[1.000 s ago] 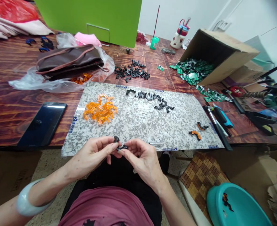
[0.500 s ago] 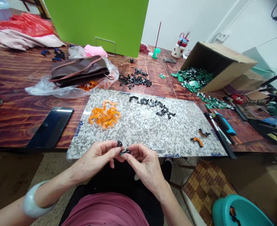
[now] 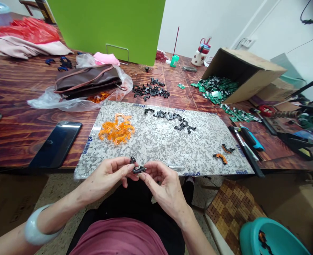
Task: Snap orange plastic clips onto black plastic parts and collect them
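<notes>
My left hand (image 3: 112, 174) pinches one end of a small black plastic piece (image 3: 138, 170) just past the front edge of the speckled board (image 3: 151, 152). The other end of the piece is between the fingertips of my right hand (image 3: 163, 180). Orange clear parts (image 3: 116, 130) lie heaped on the board's left side. Several black parts (image 3: 172, 116) are strung along its back. Two black-and-orange pieces (image 3: 221, 158) rest near the right edge. A thin clear rod (image 3: 176, 167) lies by the front edge.
A dark phone (image 3: 55, 144) lies left of the board; cutters and tools (image 3: 248, 145) are at its right. Behind are a brown bag (image 3: 88, 80), more black parts (image 3: 151, 90) and a tipped cardboard box (image 3: 248, 72) spilling green circuit boards. A teal basin (image 3: 249, 235) stands lower right.
My hands have parted slightly, and more of the black piece shows between them. The whole view has shifted a little.
</notes>
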`<state>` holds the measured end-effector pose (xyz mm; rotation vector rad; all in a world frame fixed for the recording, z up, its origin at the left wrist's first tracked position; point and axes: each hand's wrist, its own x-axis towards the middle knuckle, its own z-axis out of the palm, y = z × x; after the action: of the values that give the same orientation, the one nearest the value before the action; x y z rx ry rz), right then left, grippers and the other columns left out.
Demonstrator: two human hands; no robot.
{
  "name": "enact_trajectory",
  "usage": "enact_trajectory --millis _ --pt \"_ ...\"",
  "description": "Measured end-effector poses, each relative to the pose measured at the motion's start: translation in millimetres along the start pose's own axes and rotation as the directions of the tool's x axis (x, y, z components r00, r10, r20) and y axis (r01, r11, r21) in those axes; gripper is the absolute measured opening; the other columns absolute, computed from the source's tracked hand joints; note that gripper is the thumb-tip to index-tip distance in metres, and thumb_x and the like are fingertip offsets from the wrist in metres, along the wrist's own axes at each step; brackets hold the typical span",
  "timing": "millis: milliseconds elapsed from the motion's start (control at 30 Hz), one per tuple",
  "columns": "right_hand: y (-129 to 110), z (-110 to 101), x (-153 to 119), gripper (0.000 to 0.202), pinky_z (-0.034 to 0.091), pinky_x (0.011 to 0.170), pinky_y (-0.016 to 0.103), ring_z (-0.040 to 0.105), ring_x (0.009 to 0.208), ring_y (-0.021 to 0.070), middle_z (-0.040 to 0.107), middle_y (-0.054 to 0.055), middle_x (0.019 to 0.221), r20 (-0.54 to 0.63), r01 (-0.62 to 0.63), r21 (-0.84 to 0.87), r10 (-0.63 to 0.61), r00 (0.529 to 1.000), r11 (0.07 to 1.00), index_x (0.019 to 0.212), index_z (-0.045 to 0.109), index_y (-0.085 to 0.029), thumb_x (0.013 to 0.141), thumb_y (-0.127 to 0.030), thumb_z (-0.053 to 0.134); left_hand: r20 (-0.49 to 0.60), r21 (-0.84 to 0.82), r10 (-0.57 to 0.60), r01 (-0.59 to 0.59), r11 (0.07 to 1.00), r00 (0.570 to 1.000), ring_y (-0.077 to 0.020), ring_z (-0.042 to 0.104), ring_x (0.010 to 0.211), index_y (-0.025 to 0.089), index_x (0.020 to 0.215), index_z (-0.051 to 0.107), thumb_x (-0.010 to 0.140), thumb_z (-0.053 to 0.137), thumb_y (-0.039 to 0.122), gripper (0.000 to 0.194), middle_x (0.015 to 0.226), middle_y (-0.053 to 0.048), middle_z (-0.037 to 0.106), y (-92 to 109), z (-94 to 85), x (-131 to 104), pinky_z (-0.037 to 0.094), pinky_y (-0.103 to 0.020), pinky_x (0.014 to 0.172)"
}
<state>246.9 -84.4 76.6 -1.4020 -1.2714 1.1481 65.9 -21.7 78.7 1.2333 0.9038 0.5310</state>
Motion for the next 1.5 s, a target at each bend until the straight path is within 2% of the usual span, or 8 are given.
enact_trajectory --millis 500,700,900,1033,1133,1267,1400,1500 --pt "-4.0 -5.1 -4.9 0.017 0.054 0.064 0.024 0.067 0.071 0.0153 0.07 0.005 0.08 0.014 0.067 -0.074 -0.066 0.998 0.995 0.099 0.07 -0.016 0.09 -0.025 0.059 0.043 0.139 0.037 -0.043 0.989 0.998 -0.0119 0.06 0.06 0.016 0.088 0.069 0.089 0.062 0.048 0.033 0.076 -0.005 0.074 3.5 -2.6 3.0 0.048 -0.021 0.056" --pt "-3.3 -7.6 -6.0 0.02 0.052 0.063 0.023 0.066 0.071 0.014 0.073 0.005 0.084 0.058 -0.006 0.051 0.003 0.998 0.999 0.098 0.071 -0.016 0.09 -0.031 0.06 0.052 0.144 0.038 -0.045 0.989 0.998 -0.0119 0.06 0.06 0.017 0.089 0.068 0.09 0.062 0.047 0.031 0.074 -0.004 0.074 5.0 -0.2 2.2 0.048 -0.02 0.056" --pt "1.6 -6.7 -5.2 0.021 0.045 0.052 0.018 0.057 0.058 0.0088 0.067 0.001 0.071 0.069 -0.086 0.185 0.075 0.995 0.979 0.088 0.071 -0.016 0.088 -0.036 0.065 0.065 0.146 0.051 -0.06 0.988 0.997 -0.0122 0.06 0.06 0.017 0.089 0.069 0.09 0.062 0.049 0.033 0.072 -0.003 0.073 5.9 0.9 3.0 0.048 -0.02 0.056" --pt "5.9 -1.9 -3.8 0.027 0.047 0.047 0.016 0.055 0.052 0.0074 0.064 -0.002 0.064 0.057 -0.141 0.397 0.129 0.99 0.907 0.084 0.07 -0.016 0.082 -0.042 0.073 -0.046 0.061 0.02 -0.017 0.998 0.999 -0.0113 0.059 0.054 0.017 0.102 0.07 0.085 0.065 0.057 0.044 0.071 -0.002 0.072 8.0 4.6 4.1 0.048 -0.021 0.055" --pt "7.3 5.1 -2.1 0.029 0.05 0.046 0.015 0.059 0.051 0.0074 0.067 -0.001 0.064 0.002 -0.135 0.579 0.165 0.986 0.804 0.084 0.07 -0.016 0.077 -0.042 0.08 -0.134 -0.032 0.023 -0.028 0.999 0.991 -0.0129 0.062 0.063 0.019 0.116 0.069 0.082 0.067 0.061 0.054 0.088 -0.004 0.075 5.7 12.3 3.1 0.052 -0.025 0.067" --pt "6.2 15.6 0.1 0.028 0.053 0.046 0.014 0.064 0.053 0.009 0.071 0.001 0.064 -0.024 -0.114 0.688 0.179 0.983 0.717 0.08 0.071 -0.016 0.072 -0.039 0.085 -0.092 -0.065 0.088 -0.094 0.993 0.992 -0.0161 0.062 0.08 0.022 0.118 0.071 0.083 0.069 0.057 0.05 0.091 -0.004 0.074 -3.1 27.8 1.4 0.05 -0.026 0.08" --pt "4.7 19.2 -0.9 0.027 0.054 0.047 0.017 0.065 0.051 0.0107 0.071 0.002 0.061 -0.031 -0.101 0.663 0.162 0.986 0.742 0.083 0.073 -0.016 0.076 -0.041 0.081 -0.095 -0.187 0.09 -0.107 0.976 0.991 -0.0121 0.053 0.068 0.02 0.103 0.077 0.083 0.07 0.054 0.04 0.077 0.0 0.067 -8.7 39.7 2.1 0.046 -0.021 0.064" --pt "4.6 13.5 -5.0 0.03 0.051 0.044 0.018 0.067 0.055 0.0127 0.075 0.005 0.074 -0.054 -0.114 0.544 0.17 0.984 0.831 0.086 0.075 -0.016 0.077 -0.044 0.079 -0.111 -0.231 0.083 -0.107 0.967 0.99 -0.013 0.056 0.074 0.02 0.094 0.077 0.085 0.07 0.049 0.032 0.08 0.0 0.068 -8.9 40.3 3.0 0.047 -0.021 0.071"
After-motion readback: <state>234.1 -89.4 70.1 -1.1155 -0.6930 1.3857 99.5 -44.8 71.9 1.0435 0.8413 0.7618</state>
